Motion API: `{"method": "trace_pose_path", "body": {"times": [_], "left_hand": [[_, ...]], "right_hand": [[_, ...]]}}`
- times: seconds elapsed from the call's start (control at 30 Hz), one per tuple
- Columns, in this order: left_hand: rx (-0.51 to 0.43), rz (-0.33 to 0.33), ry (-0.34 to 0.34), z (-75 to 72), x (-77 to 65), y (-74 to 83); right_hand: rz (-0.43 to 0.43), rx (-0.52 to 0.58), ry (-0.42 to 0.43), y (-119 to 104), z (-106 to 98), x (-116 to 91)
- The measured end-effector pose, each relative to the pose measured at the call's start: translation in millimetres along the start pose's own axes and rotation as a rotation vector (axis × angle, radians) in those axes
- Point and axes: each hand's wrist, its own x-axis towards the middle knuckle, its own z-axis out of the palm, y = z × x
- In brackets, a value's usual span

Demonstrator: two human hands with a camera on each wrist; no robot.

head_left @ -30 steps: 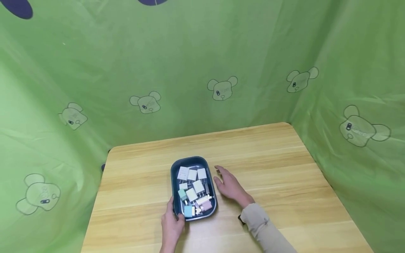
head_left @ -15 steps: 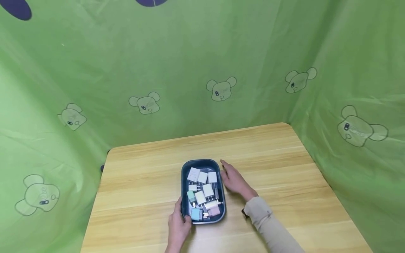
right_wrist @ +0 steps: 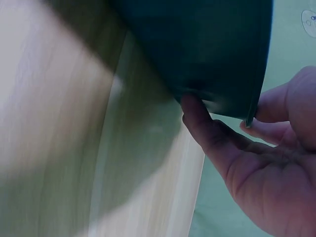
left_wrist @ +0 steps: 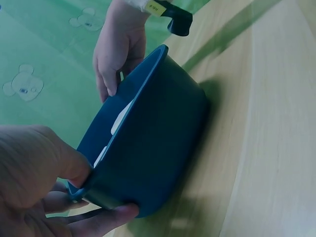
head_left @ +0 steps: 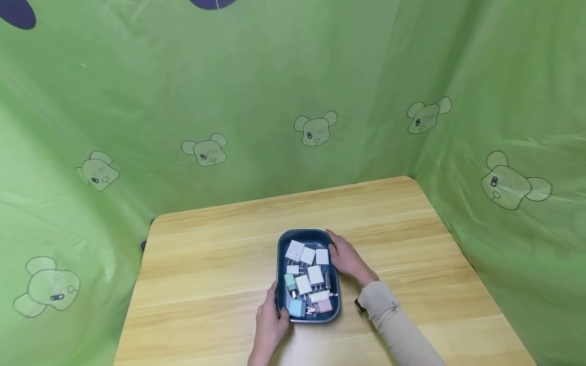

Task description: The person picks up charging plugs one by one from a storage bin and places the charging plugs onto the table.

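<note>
A: What's nearest?
B: A grey sleeve [head_left: 403, 323] at the near right, and the left hand [head_left: 271, 324], gripping a dark blue tray [head_left: 308, 236] by its near left corner, thumb over the rim, fingers along the outer wall.
A: Where's the tray?
B: Between both hands, above or on the table [head_left: 197, 284]; I can't tell whether its base touches.
A: Inside?
B: A light blue plug [head_left: 297, 307] near left, a pink plug [head_left: 323, 306] near right, a mint-green plug [head_left: 290, 281] farther on the left, and several white plugs [head_left: 315, 275], some towards the far end.
A: The right hand [head_left: 346, 257]?
B: Holding the tray's far right side.
A: Beyond?
B: A green curtain [head_left: 274, 66] with bear-head prints [head_left: 316, 133].
</note>
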Motion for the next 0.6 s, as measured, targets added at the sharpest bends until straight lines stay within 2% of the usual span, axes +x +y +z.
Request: {"method": "trace_pose_path", "body": {"times": [0.4, 0.6], "left_hand": [[0.003, 0.085, -0.090, 24.8, 12.7, 10.4], [-0.007, 0.104, -0.108, 33.5, 20.2, 14.9]], "right_hand": [[0.131, -0.032, 0.004, 18.0, -25.5, 0.4], [0.127, -0.053, -0.009, 28.4, -34.0, 6.3]]}}
